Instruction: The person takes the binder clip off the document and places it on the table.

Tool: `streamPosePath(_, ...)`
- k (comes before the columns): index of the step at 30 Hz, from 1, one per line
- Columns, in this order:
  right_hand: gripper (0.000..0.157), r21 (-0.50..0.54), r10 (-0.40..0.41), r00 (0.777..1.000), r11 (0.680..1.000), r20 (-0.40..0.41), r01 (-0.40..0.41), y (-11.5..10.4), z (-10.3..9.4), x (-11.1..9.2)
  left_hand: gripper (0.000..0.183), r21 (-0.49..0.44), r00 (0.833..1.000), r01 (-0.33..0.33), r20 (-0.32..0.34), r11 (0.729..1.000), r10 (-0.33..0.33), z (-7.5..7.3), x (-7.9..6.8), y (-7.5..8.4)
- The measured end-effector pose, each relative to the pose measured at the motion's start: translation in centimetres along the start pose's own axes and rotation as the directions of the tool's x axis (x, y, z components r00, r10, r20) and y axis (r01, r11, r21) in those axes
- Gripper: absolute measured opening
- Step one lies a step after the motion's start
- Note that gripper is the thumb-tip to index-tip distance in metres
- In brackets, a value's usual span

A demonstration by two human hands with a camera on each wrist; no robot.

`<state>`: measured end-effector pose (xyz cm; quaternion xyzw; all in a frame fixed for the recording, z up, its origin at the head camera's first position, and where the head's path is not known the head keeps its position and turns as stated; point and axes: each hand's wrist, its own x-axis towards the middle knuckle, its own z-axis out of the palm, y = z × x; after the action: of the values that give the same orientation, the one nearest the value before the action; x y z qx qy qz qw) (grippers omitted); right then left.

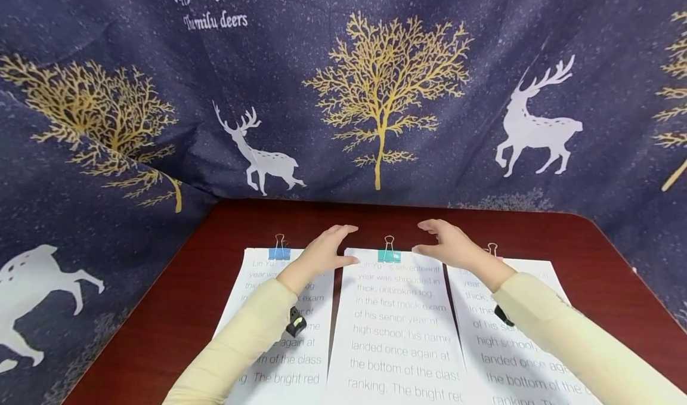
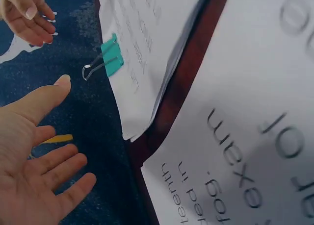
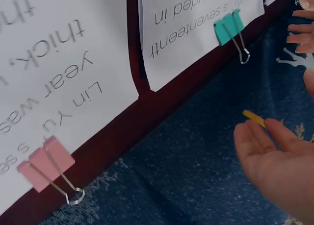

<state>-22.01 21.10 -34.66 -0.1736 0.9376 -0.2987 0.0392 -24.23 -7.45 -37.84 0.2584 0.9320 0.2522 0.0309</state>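
Three stacks of printed paper lie side by side, each with a binder clip at its top edge. My left hand [image 1: 321, 253] is held over the gap between the left stack [image 1: 263, 321] and the middle stack [image 1: 397, 327], fingers extended, holding nothing. My right hand [image 1: 449, 245] hovers near the top of the right stack [image 1: 515, 333], relaxed and bare. Between the two hands, the teal binder clip [image 1: 389, 255] grips the middle stack. A blue binder clip [image 1: 279, 253] sits on the left stack. The pink binder clip [image 3: 46, 163] on the right stack is mostly hidden by my right hand in the head view.
The stacks rest on a dark red wooden table [image 1: 177, 309]. Behind it hangs a navy cloth [image 1: 333, 172] printed with deer and golden trees. A dark wrist device [image 1: 296, 322] shows at the left sleeve.
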Motion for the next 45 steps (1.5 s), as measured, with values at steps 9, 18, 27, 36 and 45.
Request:
streamPosePath(9,0.054,0.103,0.017,1.000,0.994,0.022,-0.019,0.8,1.1,2.8,0.061,-0.071,0.998,0.028,0.066,0.997,-0.023,0.7,2.7,-0.8)
streamPosePath(18,0.052,0.117,0.025,0.994,0.992,0.104,-0.037,0.9,2.3,5.3,0.057,-0.138,0.992,0.058,0.117,0.989,-0.042,1.3,3.8,-1.7)
streamPosePath(27,0.052,0.170,0.108,0.974,0.975,0.200,-0.143,2.0,3.9,6.6,0.048,-0.206,0.978,0.099,0.200,0.973,-0.057,1.8,4.4,-2.2)
streamPosePath(36,0.046,0.119,0.116,0.978,0.983,0.172,-0.138,2.9,5.1,7.0,0.028,-0.159,0.972,0.133,0.216,0.978,-0.097,2.7,5.1,-2.0)
streamPosePath(45,0.048,0.181,0.142,0.972,0.968,0.188,-0.176,3.0,5.4,7.4,0.023,-0.147,0.977,0.090,0.207,0.985,-0.059,3.3,5.4,-2.3)
